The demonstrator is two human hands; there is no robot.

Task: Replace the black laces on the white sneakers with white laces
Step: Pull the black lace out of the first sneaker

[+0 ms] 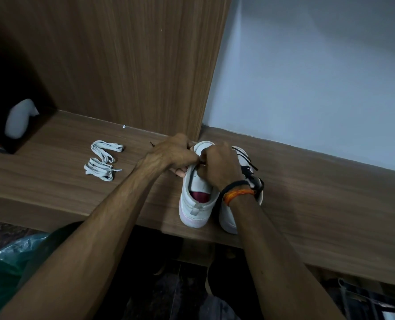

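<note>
- the two white sneakers (197,199) sit heels-toward-camera near the front edge of the wooden counter (318,204), toes almost at the back wall
- both hands are on the left shoe: left hand (171,153) and right hand (219,167) have fingers curled in, pinching what looks like the black lace (201,163) at the eyelets
- right shoe's black laces (247,166) are loose but not out
- white laces (103,161) lie bundled on the counter well to the left, untouched
- so I'd say early days: black still coming out, no white threaded
- heels are close to the drop-off, plenty of open counter on both sides
</note>
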